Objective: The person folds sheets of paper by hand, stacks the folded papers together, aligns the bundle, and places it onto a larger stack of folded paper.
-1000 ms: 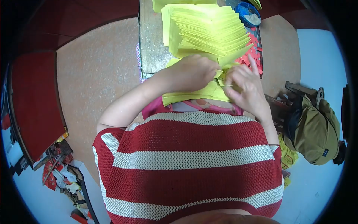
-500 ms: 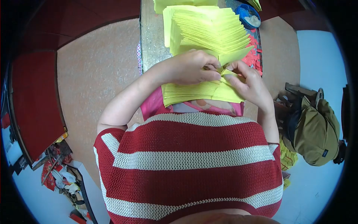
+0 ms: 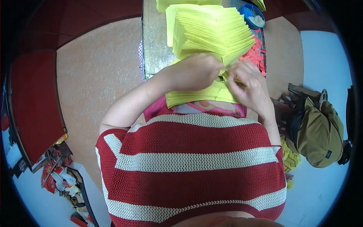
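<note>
A folded stack of yellow paper sheets lies at the table's near edge, under both my hands. My left hand is closed over the stack's far part, its fingertips curled beside the middle; what they grip is hidden. My right hand, smeared by motion, is closed around a gathered part of the yellow paper near the right edge. Just beyond my hands stands a thick pile of creased yellow sheets, fanned out in layers.
Red paper scraps lie along the table's right side. A blue bowl with whitish stuff stands at the far right. More yellow paper is at the far end. An olive bag sits off to the right.
My right hand has turned and closed more, gathering up the paper's right part. My left hand has curled its fingers tighter and moved slightly toward me.
</note>
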### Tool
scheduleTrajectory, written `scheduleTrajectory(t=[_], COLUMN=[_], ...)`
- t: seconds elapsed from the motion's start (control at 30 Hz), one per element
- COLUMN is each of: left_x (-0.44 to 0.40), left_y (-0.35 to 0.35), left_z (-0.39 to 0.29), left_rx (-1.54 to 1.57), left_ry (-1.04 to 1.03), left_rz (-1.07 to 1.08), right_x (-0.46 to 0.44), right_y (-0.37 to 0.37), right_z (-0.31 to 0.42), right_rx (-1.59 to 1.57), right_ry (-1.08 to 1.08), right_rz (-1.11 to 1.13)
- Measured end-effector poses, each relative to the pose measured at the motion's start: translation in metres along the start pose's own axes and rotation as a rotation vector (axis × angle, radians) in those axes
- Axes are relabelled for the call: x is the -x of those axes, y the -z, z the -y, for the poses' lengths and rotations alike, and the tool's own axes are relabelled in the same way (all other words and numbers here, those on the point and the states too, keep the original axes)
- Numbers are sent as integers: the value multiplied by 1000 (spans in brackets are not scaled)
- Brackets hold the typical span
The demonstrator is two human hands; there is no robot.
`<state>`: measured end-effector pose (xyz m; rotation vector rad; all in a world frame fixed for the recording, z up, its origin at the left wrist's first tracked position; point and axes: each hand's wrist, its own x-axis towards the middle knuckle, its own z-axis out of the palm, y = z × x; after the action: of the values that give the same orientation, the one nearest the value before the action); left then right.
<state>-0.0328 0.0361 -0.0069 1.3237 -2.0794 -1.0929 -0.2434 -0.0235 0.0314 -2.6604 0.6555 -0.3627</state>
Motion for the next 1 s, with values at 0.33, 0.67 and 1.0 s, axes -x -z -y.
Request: scheduleTrajectory(t=[0.33,0.67,1.0], left_x=[-3,-11,8], left_y=[1,9,6], left_z=[-5,-1,-14], left_rx=[130,229,-103], left_ry=[-5,16,-113], left_rz=[-12,-176,-85], right_x=[-2,17,1], right_y=[3,18,3], right_z=[-2,22,-7], right_rx=[-56,134,-100], right_ry=[-46,68,-15], right_rz=[-106,130,-52])
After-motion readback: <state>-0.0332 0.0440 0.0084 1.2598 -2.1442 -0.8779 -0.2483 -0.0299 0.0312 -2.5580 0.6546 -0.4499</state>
